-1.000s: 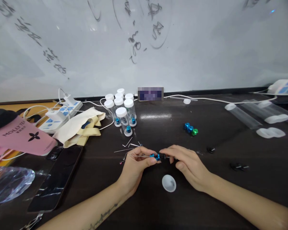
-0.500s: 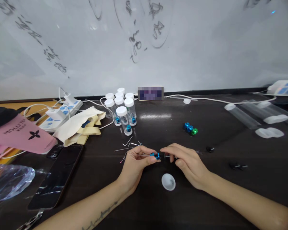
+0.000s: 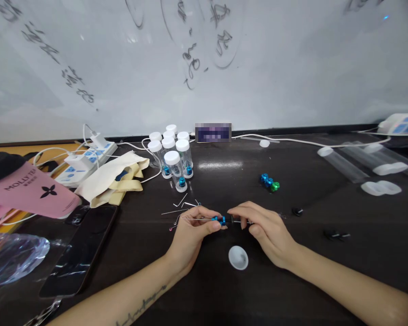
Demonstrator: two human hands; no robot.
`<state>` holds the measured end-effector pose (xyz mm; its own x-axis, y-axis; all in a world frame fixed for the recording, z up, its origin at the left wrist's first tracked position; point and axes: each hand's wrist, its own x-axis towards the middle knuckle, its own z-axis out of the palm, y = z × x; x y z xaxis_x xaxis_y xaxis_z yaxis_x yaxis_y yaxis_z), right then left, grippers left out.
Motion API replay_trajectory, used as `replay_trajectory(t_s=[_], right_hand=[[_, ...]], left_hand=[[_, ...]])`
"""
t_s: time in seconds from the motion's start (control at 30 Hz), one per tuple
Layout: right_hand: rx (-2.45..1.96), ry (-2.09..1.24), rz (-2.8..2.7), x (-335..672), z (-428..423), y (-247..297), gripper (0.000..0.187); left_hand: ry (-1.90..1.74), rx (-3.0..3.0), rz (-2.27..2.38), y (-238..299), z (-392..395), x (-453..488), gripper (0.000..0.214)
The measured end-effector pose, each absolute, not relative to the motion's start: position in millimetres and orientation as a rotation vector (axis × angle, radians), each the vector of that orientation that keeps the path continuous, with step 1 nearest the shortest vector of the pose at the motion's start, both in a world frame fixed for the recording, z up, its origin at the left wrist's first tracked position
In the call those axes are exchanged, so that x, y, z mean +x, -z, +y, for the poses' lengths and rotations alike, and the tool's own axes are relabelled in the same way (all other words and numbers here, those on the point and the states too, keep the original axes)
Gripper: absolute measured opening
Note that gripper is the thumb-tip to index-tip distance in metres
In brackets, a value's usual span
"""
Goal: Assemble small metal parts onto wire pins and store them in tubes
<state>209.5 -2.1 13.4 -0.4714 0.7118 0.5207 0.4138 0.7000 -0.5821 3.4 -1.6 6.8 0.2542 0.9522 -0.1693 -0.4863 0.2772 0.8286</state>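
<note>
At eleven o'clock, white-capped clear plastic tubes (image 3: 176, 170) stand grouped; some visibly hold blue pieces and look finished. Mid-worktop (image 3: 211, 294), the left hand (image 3: 191, 233) has its fingers pinched closed on a shiny blue ribbed piece (image 3: 219, 221) beside a black cylindrical part (image 3: 229, 219), seemingly unfinished. The right hand (image 3: 272, 232) has its fingers half-curled; whether they grip I cannot tell. At two o'clock, loose blue-and-green shiny pieces (image 3: 268, 182) and, farther out, transparent lying tubes (image 3: 345, 166) seem left over.

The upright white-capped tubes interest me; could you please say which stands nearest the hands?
The frontmost tube, closest to the left hand holding the blue part. Its cap sits lowest in view; the other tubes stand behind, nearer the whiteboard.
</note>
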Motion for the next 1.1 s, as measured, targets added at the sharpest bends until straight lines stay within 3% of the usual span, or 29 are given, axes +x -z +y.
replay_trajectory(t_s=[0.67,1.1], right_hand=[[-0.814,-0.546,-2.115,212.0,-2.5,-11.1,0.051],[-0.812,-0.575,-2.103,212.3,-3.0,-11.5,0.063]], left_hand=[[-1.11,0.735,0.756,-4.4,-0.4,3.0,0.018],[-1.121,0.739,0.761,-6.3,-1.5,4.0,0.018]])
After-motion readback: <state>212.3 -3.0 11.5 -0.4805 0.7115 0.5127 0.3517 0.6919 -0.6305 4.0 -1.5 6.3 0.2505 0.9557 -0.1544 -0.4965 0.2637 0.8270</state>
